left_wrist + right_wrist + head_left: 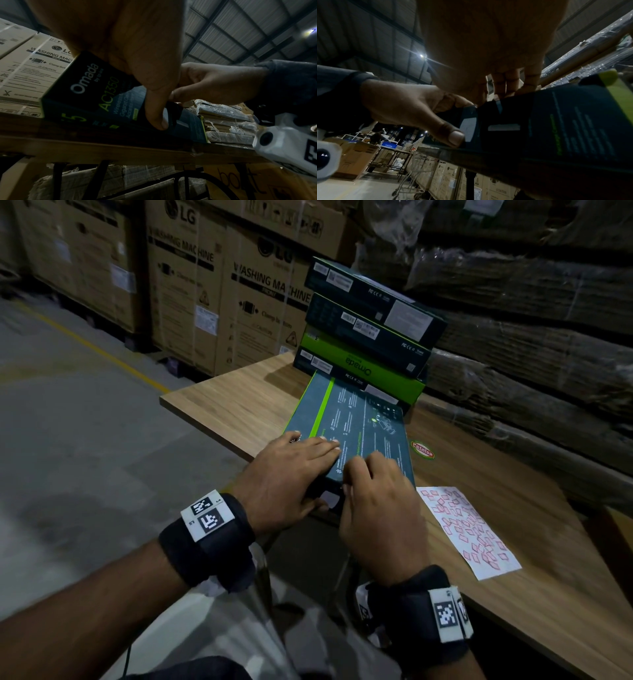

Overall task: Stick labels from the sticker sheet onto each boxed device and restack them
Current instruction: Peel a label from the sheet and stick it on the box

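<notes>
A dark boxed device (359, 419) with a green stripe lies flat on the wooden table (239, 402), its near end at the table's front edge. My left hand (294, 467) holds that near end, fingers flat on top and thumb pressed against the side face beside a white label (468, 128). My right hand (376, 494) sits just right of it, bent fingertips pressing down on the box top. Whatever lies under those fingertips is hidden. The white sticker sheet (469, 532) with red labels lies flat on the table to the right of my right hand.
A skewed stack of several dark and green boxed devices (366, 337) stands behind the flat box. A round red sticker (423, 449) is on the tabletop. Large LG cartons (205, 285) line the back left, and wrapped flat cardboard stacks (531, 302) run along the right.
</notes>
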Motion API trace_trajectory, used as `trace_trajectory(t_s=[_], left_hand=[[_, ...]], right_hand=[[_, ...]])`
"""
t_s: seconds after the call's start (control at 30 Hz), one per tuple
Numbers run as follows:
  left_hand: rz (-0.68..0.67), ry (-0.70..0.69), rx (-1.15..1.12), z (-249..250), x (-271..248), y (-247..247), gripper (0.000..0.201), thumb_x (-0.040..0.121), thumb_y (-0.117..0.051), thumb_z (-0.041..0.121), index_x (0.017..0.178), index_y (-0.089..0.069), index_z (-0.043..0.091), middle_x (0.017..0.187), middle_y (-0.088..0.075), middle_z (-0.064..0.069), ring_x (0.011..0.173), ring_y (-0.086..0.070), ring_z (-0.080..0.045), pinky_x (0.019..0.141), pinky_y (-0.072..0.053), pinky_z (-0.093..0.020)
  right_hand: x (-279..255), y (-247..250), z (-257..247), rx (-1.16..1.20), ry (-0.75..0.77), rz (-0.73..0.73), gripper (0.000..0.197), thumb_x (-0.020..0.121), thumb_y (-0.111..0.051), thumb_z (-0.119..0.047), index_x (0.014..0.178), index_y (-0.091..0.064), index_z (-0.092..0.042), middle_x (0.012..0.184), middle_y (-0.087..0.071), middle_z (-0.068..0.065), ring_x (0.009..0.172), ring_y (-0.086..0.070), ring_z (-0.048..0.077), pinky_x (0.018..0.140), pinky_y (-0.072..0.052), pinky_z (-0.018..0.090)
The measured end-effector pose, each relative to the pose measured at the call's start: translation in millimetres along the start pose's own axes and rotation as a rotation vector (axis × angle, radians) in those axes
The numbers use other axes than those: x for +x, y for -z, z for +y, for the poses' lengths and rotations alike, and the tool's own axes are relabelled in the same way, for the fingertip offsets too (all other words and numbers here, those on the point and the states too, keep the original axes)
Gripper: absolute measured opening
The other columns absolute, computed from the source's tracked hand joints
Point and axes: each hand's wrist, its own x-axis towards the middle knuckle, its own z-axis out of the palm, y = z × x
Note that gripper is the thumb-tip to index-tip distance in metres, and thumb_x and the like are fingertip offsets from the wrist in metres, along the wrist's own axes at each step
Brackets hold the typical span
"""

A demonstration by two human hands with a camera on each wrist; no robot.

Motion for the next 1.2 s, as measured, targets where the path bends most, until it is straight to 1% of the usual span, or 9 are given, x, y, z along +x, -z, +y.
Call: trace_trajectory(t_s=[0.1,0.27,0.5,0.57,0.73,0.93,1.0,1.1,1.2], left_hand=[[0.0,-0.005,-0.002,-0.2,-0.2,-0.1,0.093,0.074,-0.092,0.046,0.152,-0.057,0.01,0.158,-0.058,-0.005,0.147,-0.054,-0.022,0.119,-0.042,-0.047],[-0.005,0.006,0.002,0.3,0.5,0.5,0.092,0.077,-0.09,0.048,0.154,-0.055,0.011,0.16,-0.056,-0.004,0.149,-0.051,-0.021,0.121,-0.039,-0.046],[0.003,0.002,0.005,-0.3,0.8,-0.1,0.093,0.077,-0.09,0.05,0.153,-0.056,0.01,0.16,-0.057,-0.004,0.148,-0.052,-0.021,0.12,-0.039,-0.046],[0.002,0.005,0.005,0.2,0.3,-0.1,0.094,0.077,-0.089,0.051,0.154,-0.056,0.011,0.16,-0.056,-0.003,0.148,-0.052,-0.02,0.12,-0.039,-0.045],[0.019,0.0,-0.003,1.2,-0.6,1.3,0.092,0.076,-0.092,0.047,0.152,-0.057,0.009,0.157,-0.059,-0.004,0.146,-0.054,-0.021,0.119,-0.041,-0.045],[0.0,0.012,-0.011,1.0,0.1,0.7,0.092,0.077,-0.091,0.048,0.154,-0.056,0.01,0.16,-0.057,-0.004,0.149,-0.052,-0.021,0.121,-0.038,-0.046],[-0.007,0.013,-0.018,0.5,0.3,0.4,0.093,0.077,-0.091,0.048,0.154,-0.056,0.01,0.16,-0.056,-0.004,0.149,-0.052,-0.022,0.121,-0.038,-0.047],[-0.008,0.015,-0.016,0.3,0.2,0.5,0.094,0.075,-0.092,0.048,0.153,-0.057,0.01,0.16,-0.057,-0.004,0.149,-0.052,-0.022,0.121,-0.039,-0.047],[-0.006,0.012,-0.008,1.3,0.3,1.3,0.094,0.074,-0.093,0.048,0.153,-0.057,0.009,0.159,-0.058,-0.005,0.148,-0.054,-0.023,0.12,-0.04,-0.047]], right_hand=[[-2.1,-3.5,1.0,0.016,-0.002,0.035,0.011,0.091,-0.061,-0.02,0.098,-0.054,-0.016,0.097,-0.052,0.005,0.087,-0.05,0.03,0.068,-0.041,0.043],[-3.0,-5.8,6.9,0.046,0.01,0.035,0.009,0.093,-0.059,-0.025,0.1,-0.055,-0.019,0.099,-0.051,0.0,0.09,-0.05,0.027,0.07,-0.043,0.043],[-1.7,-8.0,11.4,0.075,0.013,0.025,0.009,0.095,-0.058,-0.027,0.101,-0.056,-0.021,0.099,-0.052,-0.001,0.092,-0.051,0.027,0.072,-0.045,0.044],[-1.6,-8.8,11.8,0.082,0.001,0.03,0.013,0.094,-0.059,-0.028,0.105,-0.058,-0.021,0.101,-0.055,-0.002,0.093,-0.053,0.027,0.073,-0.047,0.045],[-5.0,-13.0,12.1,0.181,-0.028,0.092,0.03,0.084,-0.072,-0.027,0.111,-0.061,-0.02,0.104,-0.061,-0.002,0.097,-0.057,0.028,0.077,-0.049,0.045],[-9.0,-14.2,18.8,0.34,-0.074,0.134,0.044,0.078,-0.082,-0.022,0.117,-0.062,-0.023,0.105,-0.065,-0.008,0.098,-0.061,0.021,0.083,-0.052,0.041],[-10.3,-13.0,19.6,0.377,-0.074,0.146,0.043,0.079,-0.083,-0.02,0.117,-0.063,-0.023,0.103,-0.066,-0.01,0.097,-0.062,0.017,0.084,-0.052,0.038],[-13.2,-11.5,21.4,0.453,-0.091,0.186,0.034,0.085,-0.082,-0.021,0.114,-0.066,-0.023,0.101,-0.069,-0.012,0.096,-0.064,0.012,0.084,-0.054,0.034],[-13.1,-12.5,21.5,0.476,-0.107,0.213,0.028,0.087,-0.082,-0.023,0.112,-0.067,-0.023,0.098,-0.07,-0.012,0.093,-0.067,0.013,0.083,-0.055,0.037]])
